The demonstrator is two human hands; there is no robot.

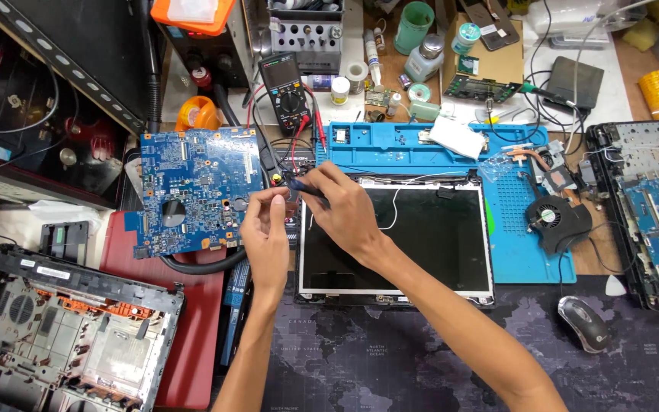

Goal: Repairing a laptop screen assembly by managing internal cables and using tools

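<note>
- Hands meet between the blue motherboard and the laptop screen panel.
- Left hand pinches a small round part at its fingertips.
- Right hand grips a dark probe-like tool, its tip at that part.
- Multimeter stands behind; cooling fan lies on the blue mat.

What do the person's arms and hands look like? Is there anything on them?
Both arms are bare from the lower edge of the picture up to the hands, with no sleeves showing. The left hand and the right hand wear no gloves, and no watch, ring or bracelet shows on the wrists or fingers. The forearms are slim and long.
</note>
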